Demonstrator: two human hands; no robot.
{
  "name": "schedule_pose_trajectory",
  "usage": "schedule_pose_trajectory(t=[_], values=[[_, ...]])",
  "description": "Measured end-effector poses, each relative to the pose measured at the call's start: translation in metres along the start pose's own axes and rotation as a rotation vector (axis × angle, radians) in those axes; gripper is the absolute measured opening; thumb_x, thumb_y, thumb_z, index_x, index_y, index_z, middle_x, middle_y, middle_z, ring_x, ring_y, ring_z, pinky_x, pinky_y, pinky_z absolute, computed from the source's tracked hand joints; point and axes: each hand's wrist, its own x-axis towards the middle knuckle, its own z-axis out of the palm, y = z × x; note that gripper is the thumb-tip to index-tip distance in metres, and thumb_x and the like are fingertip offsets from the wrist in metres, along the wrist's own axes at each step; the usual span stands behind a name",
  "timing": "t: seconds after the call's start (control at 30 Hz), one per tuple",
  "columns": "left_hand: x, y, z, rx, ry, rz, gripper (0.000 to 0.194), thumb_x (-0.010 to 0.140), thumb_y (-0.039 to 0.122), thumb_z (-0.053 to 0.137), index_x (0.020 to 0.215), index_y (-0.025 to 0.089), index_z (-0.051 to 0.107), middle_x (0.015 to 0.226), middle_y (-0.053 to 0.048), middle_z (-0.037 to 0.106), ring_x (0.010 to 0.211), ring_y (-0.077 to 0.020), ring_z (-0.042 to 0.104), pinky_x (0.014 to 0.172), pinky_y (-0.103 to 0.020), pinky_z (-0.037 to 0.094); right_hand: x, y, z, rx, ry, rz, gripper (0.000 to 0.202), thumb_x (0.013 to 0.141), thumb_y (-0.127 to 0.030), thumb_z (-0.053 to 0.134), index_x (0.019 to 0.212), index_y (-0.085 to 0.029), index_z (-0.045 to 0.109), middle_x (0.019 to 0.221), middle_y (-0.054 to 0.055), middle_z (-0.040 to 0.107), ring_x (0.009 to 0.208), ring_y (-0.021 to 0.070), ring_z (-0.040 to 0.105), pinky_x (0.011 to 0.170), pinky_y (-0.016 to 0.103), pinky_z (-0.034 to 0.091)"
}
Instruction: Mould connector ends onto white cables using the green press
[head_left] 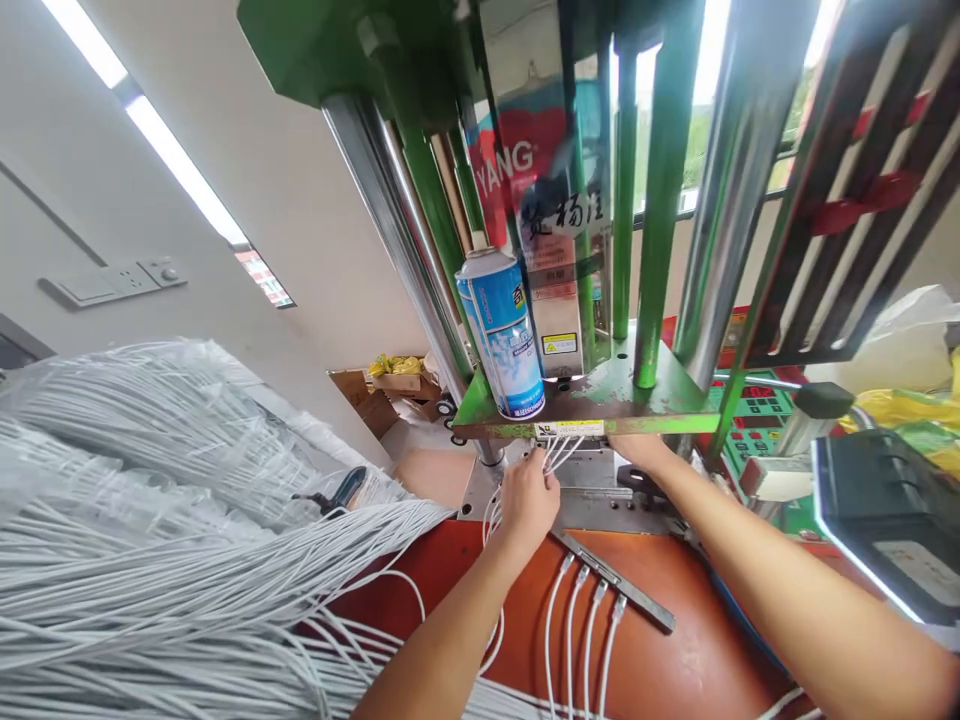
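My left hand (529, 494) is closed around several thin white cables (561, 452), which run up under the green plate of a press (600, 405). Under the right part of that plate reaches my right hand (636, 448); its fingers are hidden, so their hold does not show. Below both hands is the metal bed (592, 500) of the press. In front of it, a dark metal bar (626, 590) lies slanted on the reddish-brown surface (697, 650), with several white cables with metal-coloured plugs (591, 610) lined up along it.
A blue and white spray can (504, 335) stands on the green plate. Large bundles of white cables (187, 580) fill the left, with a dark-handled tool (345, 492) on them. At the right are a control panel (761, 425) and a dark box-shaped device (885, 520).
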Motion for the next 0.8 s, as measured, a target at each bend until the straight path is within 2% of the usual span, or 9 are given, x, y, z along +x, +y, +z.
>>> schedule_pose_trajectory(t=[0.1,0.13,0.27,0.33,0.43,0.5,0.57,0.67,0.8], values=[[0.005,0.008,-0.018,-0.139,-0.102,0.053,0.006,0.090,0.017,0.063,0.094,0.018,0.059,0.085,-0.005,0.069,0.082,-0.0215,0.069,0.077,-0.032,0.049,-0.009,-0.004,-0.009,0.001,0.062,0.033,0.034,0.101,-0.041,0.063,0.127,-0.020,0.063,0.129,0.009,0.064,0.107,0.0219,0.065,0.092,0.043,0.058],[0.003,0.011,-0.025,-0.248,-0.193,0.044,0.015,0.089,0.024,0.069,0.097,0.018,0.058,0.080,-0.003,0.068,0.075,-0.0195,0.069,0.072,-0.029,0.049,-0.016,-0.005,-0.011,0.005,0.078,0.044,0.033,0.101,-0.041,0.064,0.125,-0.019,0.064,0.126,0.009,0.065,0.105,0.0211,0.066,0.090,0.042,0.058],[-0.026,0.028,-0.050,-1.020,-0.825,-0.236,0.059,0.077,0.050,0.084,0.115,0.016,0.055,0.073,-0.001,0.067,0.062,-0.0182,0.069,0.065,-0.028,0.050,-0.068,-0.011,-0.017,0.042,0.110,0.062,0.025,0.107,-0.040,0.051,0.106,-0.017,0.062,0.099,0.005,0.066,0.088,0.0184,0.065,0.080,0.036,0.056],[-0.049,0.040,-0.055,-1.293,-0.962,-0.361,0.063,0.077,0.055,0.084,0.118,0.014,0.057,0.076,-0.006,0.070,0.065,-0.0202,0.071,0.064,-0.028,0.050,-0.099,-0.017,-0.021,0.071,0.111,0.039,0.029,0.109,-0.040,0.040,0.099,-0.020,0.057,0.092,0.005,0.063,0.084,0.0193,0.063,0.077,0.034,0.053],[-0.085,0.055,-0.052,-1.440,-0.881,-0.450,0.051,0.087,0.052,0.075,0.111,0.010,0.063,0.069,-0.005,0.066,0.052,-0.0131,0.061,0.055,-0.024,0.045,-0.140,-0.028,-0.027,0.086,0.125,0.026,0.030,0.110,-0.042,0.033,0.099,-0.023,0.053,0.095,0.006,0.061,0.086,0.0217,0.061,0.077,0.034,0.051],[-0.106,0.061,-0.047,-1.462,-0.789,-0.511,0.043,0.091,0.049,0.071,0.104,0.008,0.065,0.055,0.003,0.053,0.040,-0.0051,0.038,0.046,-0.020,0.033,-0.158,-0.034,-0.028,0.065,0.149,0.050,0.030,0.110,-0.042,0.031,0.101,-0.023,0.052,0.097,0.007,0.060,0.088,0.0233,0.060,0.077,0.036,0.049],[-0.121,0.063,-0.041,-1.459,-0.700,-0.558,0.039,0.092,0.048,0.070,0.097,0.009,0.065,0.048,0.009,0.039,0.038,-0.0027,0.018,0.042,-0.019,0.018,-0.169,-0.039,-0.027,0.026,0.168,0.085,0.030,0.109,-0.042,0.031,0.100,-0.022,0.051,0.097,0.008,0.059,0.088,0.0251,0.058,0.078,0.038,0.047],[-0.137,0.064,-0.036,-1.423,-0.611,-0.590,0.043,0.088,0.054,0.073,0.092,0.013,0.062,0.045,0.011,0.035,0.038,-0.0033,0.013,0.040,-0.021,0.011,-0.175,-0.042,-0.024,-0.044,0.172,0.150,0.030,0.108,-0.043,0.032,0.097,-0.022,0.052,0.095,0.009,0.057,0.088,0.0274,0.056,0.077,0.040,0.044],[-0.149,0.065,-0.044,-1.313,-0.692,-0.517,0.052,0.089,0.066,0.066,0.095,0.014,0.062,0.042,0.010,0.037,0.034,-0.0050,0.017,0.038,-0.022,0.014,-0.177,-0.037,-0.020,-0.078,0.115,0.228,0.032,0.108,-0.041,0.034,0.086,-0.024,0.049,0.088,0.008,0.056,0.081,0.0269,0.054,0.071,0.038,0.039]])
